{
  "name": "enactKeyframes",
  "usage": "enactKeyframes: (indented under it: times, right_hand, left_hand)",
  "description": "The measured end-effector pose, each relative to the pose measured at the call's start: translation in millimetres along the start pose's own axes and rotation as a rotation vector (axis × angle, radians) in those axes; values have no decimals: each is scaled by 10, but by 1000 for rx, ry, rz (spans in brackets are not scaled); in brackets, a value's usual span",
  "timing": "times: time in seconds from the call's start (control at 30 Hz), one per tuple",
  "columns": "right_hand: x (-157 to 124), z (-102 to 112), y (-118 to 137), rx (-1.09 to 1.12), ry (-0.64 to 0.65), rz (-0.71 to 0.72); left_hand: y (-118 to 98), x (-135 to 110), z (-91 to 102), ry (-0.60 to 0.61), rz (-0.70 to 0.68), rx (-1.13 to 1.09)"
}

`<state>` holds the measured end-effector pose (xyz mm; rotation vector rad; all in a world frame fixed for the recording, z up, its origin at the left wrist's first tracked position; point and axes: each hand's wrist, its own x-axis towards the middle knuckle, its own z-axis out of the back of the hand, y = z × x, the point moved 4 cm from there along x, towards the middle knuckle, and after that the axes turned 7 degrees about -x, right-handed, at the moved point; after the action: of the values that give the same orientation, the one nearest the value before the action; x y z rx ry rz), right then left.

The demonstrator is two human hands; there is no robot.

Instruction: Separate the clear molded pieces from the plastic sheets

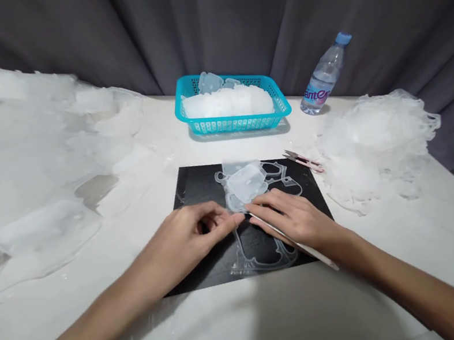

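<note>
A black mat [194, 184] lies on the white table [278, 313]. On it rests a clear plastic moulded piece [246, 183] with a thin clear frame around it. My left hand [186, 238] is closed, its fingertips pinching the near edge of the clear piece. My right hand [294, 218] lies beside it, fingers closed on a thin white stick-like tool [295, 243] whose tip meets the same edge. The two hands almost touch at the piece.
A turquoise basket [234, 123] filled with clear plastic pieces stands behind the mat. Small pink snips [304, 161] lie right of the mat. A water bottle [324, 81] lies at back right. Heaps of clear plastic scraps sit right [374, 144] and left [25, 170].
</note>
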<state>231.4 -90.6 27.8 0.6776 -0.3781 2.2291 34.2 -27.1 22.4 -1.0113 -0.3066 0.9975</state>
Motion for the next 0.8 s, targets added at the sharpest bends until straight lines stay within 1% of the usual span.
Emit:
enactKeyframes:
  times: [0.1,0.17,0.23,0.3,0.33,0.37,0.4,0.43,0.47,0.5,0.53,0.57,0.63,0.67,0.7,0.8]
  right_hand:
    - [8,15,53,6,-16,-18]
    - [6,15,96,6,1,-17]
    - [7,13,108,27,24,-17]
    - [14,4,28,133,61,-81]
    - [19,6,-63,215,59,-163]
    - [20,10,-184,308,43,-278]
    - [14,31,-325,397,-18,-412]
    - [-3,54,-470,454,-78,-569]
    - [-22,89,-592,491,-152,-698]
    - [-24,110,-663,521,-152,-759]
    - [-9,136,-688,520,-121,-758]
    - [14,169,-674,511,-95,-718]
    - [54,216,-567,514,-19,-618]
    - [64,232,-499,526,1,-581]
    - [67,242,-432,542,8,-553]
    - [60,221,-261,577,-10,-486]
  left_hand:
    - [-39,19,-118,-13,15,-291]
    - [-57,28,-172,-40,3,-409]
    - [-54,31,-205,-53,0,-444]
    - [-34,30,-210,-75,4,-420]
    - [-21,30,-203,-91,13,-400]
    - [-8,32,-191,-108,23,-383]
    - [3,36,-177,-117,36,-372]
    - [11,44,-164,-114,52,-365]
    - [16,53,-150,-101,68,-360]
    - [19,65,-136,-81,83,-354]
    - [19,76,-120,-57,94,-349]
    - [19,84,-104,-26,104,-345]
    - [11,86,-64,28,107,-335]
    - [-1,79,-28,17,87,-311]
    - [-20,65,24,-36,57,-261]
    - [-133,-15,182,-310,-63,-26]
